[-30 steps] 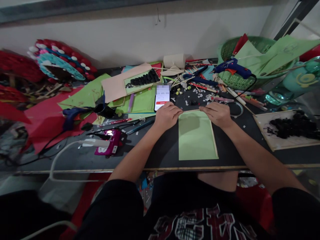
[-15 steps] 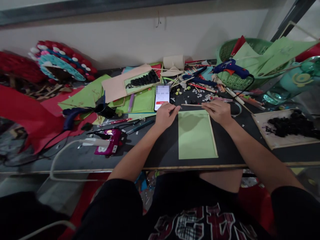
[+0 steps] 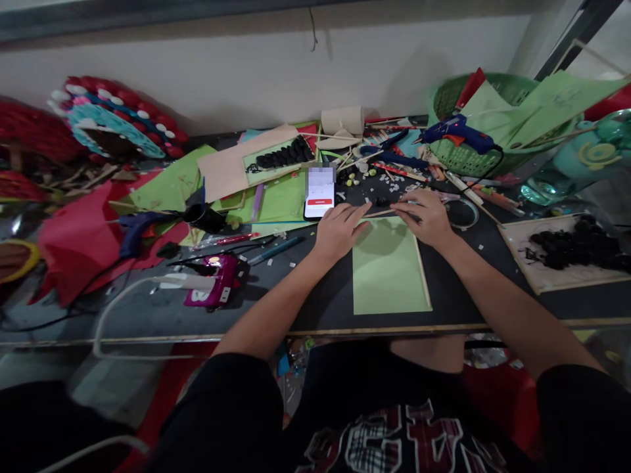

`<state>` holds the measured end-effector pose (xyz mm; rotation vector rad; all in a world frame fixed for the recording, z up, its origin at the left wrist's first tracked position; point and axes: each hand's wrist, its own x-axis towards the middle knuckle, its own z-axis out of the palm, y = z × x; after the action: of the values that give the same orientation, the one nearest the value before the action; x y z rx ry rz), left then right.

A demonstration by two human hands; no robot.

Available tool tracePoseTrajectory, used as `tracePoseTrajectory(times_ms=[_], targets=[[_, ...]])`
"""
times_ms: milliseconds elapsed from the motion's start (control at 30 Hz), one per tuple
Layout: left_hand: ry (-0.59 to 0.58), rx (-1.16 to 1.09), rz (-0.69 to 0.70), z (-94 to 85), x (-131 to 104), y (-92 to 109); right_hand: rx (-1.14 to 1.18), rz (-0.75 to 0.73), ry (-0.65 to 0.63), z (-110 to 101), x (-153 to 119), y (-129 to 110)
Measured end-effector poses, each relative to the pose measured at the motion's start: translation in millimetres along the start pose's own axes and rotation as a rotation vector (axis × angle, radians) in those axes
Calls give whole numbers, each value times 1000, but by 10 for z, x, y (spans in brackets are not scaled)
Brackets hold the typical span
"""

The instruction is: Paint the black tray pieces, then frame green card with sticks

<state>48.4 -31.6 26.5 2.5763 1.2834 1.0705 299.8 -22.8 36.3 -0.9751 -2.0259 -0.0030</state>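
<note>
A sheet of light green paper point(image 3: 389, 276) lies on the dark table in front of me, with a thin wooden strip point(image 3: 424, 276) along its right edge. Across its top edge runs a second thin wooden stick point(image 3: 380, 214), held between both hands. My left hand point(image 3: 338, 231) has thumb and fingers around the stick's left end. At the right end, my right hand point(image 3: 424, 215) grips it with bent fingertips, which partly hide it. Just beyond my left fingers lies a lit phone point(image 3: 319, 194).
A purple power socket point(image 3: 211, 282) with cables sits to the left. Glue guns lie at left point(image 3: 135, 233) and on a green basket point(image 3: 438, 105) at back right. A roll of tape point(image 3: 463, 214) and a framed panel with black pieces point(image 3: 566, 249) are at right. Scraps litter the back.
The stick has come down to the paper's top edge. My left hand has moved right and spread its fingers around the stick's left end; my right hand has shifted slightly left.
</note>
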Motion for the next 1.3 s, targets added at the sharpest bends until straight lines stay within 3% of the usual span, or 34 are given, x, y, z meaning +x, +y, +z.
tracePoseTrajectory(times_ms=[200, 600, 967, 1100, 1300], targets=[[53, -40, -1, 4, 1, -51, 402, 400, 9, 53, -34, 4], [130, -24, -3, 81, 1, -86, 680, 638, 71, 8, 49, 38], [26, -102, 50, 42, 26, -48, 665, 614, 105, 61, 20, 112], [61, -75, 62, 64, 13, -46, 657, 596, 174, 43, 4, 225], [129, 72, 217, 108, 4, -60, 738, 627, 210, 26, 8, 307]])
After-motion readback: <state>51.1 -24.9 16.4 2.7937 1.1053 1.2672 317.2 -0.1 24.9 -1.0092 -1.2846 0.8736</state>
